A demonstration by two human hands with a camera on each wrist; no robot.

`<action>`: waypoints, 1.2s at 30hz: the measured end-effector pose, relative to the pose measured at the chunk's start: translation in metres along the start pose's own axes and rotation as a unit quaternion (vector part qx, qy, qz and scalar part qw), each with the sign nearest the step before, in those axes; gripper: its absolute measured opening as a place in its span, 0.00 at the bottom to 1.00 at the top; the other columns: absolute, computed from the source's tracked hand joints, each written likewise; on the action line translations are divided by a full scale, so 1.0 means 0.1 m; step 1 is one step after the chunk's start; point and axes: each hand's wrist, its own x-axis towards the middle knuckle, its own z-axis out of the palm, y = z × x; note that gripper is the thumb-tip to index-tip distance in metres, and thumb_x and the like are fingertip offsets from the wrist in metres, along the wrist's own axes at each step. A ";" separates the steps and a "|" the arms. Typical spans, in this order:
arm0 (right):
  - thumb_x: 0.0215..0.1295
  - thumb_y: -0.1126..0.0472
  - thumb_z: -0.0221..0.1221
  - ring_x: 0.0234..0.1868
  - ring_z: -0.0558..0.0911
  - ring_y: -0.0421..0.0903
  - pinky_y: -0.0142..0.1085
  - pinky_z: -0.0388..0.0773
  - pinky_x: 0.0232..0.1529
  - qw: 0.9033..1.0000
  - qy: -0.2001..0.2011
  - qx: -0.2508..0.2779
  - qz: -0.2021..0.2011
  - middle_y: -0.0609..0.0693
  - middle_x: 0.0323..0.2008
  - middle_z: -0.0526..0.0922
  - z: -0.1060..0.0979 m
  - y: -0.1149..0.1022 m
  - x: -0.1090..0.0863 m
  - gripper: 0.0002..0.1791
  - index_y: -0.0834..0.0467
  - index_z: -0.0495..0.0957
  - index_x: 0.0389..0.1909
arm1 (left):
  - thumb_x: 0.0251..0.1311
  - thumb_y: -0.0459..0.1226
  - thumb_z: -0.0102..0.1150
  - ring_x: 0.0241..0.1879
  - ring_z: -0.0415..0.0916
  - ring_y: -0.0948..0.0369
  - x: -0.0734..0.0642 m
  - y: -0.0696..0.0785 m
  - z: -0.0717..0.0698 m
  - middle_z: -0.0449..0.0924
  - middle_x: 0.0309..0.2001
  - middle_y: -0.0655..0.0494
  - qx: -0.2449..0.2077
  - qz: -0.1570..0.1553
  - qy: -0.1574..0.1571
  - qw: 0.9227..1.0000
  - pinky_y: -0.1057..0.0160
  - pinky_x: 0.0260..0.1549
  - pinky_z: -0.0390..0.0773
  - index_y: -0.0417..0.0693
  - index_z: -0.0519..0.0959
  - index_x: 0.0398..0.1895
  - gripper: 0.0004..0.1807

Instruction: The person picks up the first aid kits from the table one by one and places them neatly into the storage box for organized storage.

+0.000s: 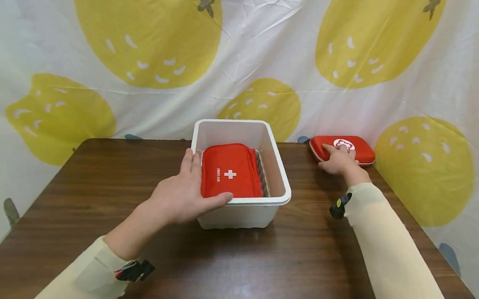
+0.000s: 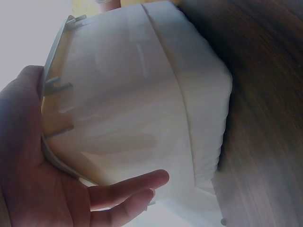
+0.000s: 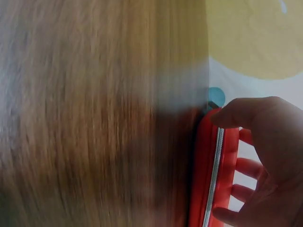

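In the head view, a white plastic bin (image 1: pixel 282 179) stands mid-table with a red first aid pouch (image 1: pixel 236 168) inside, its white cross facing up. My left hand (image 1: pixel 176 195) rests at the bin's near-left corner, thumb along the front rim, straight fingers beside the left wall; the left wrist view shows them against the bin's outside (image 2: pixel 118 94). At the back right lies a red zippered case (image 1: pixel 364 150) with a white emblem. My right hand (image 1: pixel 340 162) rests on it with fingers spread over the emblem; the right wrist view shows the thumb (image 3: pixel 236 113) near the zipper.
The dark wooden table (image 1: pixel 239 270) runs back to a white curtain (image 1: pixel 265 36) printed with yellow fruit. That curtain also hangs along the right edge, close behind the red case. Dark straps (image 1: pixel 135 270) sit at both wrists.
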 end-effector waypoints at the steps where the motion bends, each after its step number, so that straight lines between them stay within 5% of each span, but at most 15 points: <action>1: 0.74 0.47 0.60 0.79 0.40 0.88 0.82 0.50 0.75 1.000 0.000 -0.005 -0.004 0.81 0.81 0.44 0.00 0.00 -0.01 0.49 0.56 0.51 0.89 | 0.62 0.76 0.55 0.49 0.89 0.45 0.00 0.00 0.00 0.37 0.90 0.36 0.000 0.000 0.000 1.000 0.57 0.32 0.85 0.34 0.43 0.90 0.71; 17: 0.72 0.55 0.63 0.71 0.55 0.82 0.74 0.59 0.73 0.996 0.059 -0.032 -0.059 0.80 0.75 0.56 0.15 0.11 -0.16 0.42 0.63 0.60 0.82 | 0.62 0.76 0.55 0.48 0.89 0.46 -0.01 -0.01 0.00 0.37 0.90 0.35 -0.001 0.001 -0.001 1.000 0.58 0.30 0.83 0.34 0.43 0.90 0.71; 25: 0.71 0.54 0.66 0.72 0.53 0.82 0.75 0.64 0.70 0.994 0.043 -0.059 -0.078 0.80 0.75 0.53 0.16 0.15 -0.28 0.49 0.54 0.53 0.88 | 0.62 0.76 0.55 0.47 0.89 0.46 -0.01 0.00 0.00 0.38 0.90 0.35 -0.002 0.003 0.000 1.000 0.58 0.30 0.83 0.34 0.43 0.90 0.71; 36: 0.69 0.57 0.66 0.74 0.59 0.80 0.76 0.64 0.71 0.992 0.031 -0.035 -0.117 0.78 0.72 0.57 0.14 0.24 -0.39 0.42 0.56 0.63 0.83 | 0.62 0.76 0.55 0.48 0.89 0.45 -0.01 0.00 0.00 0.39 0.90 0.34 0.001 0.006 0.004 1.000 0.57 0.31 0.85 0.34 0.44 0.89 0.71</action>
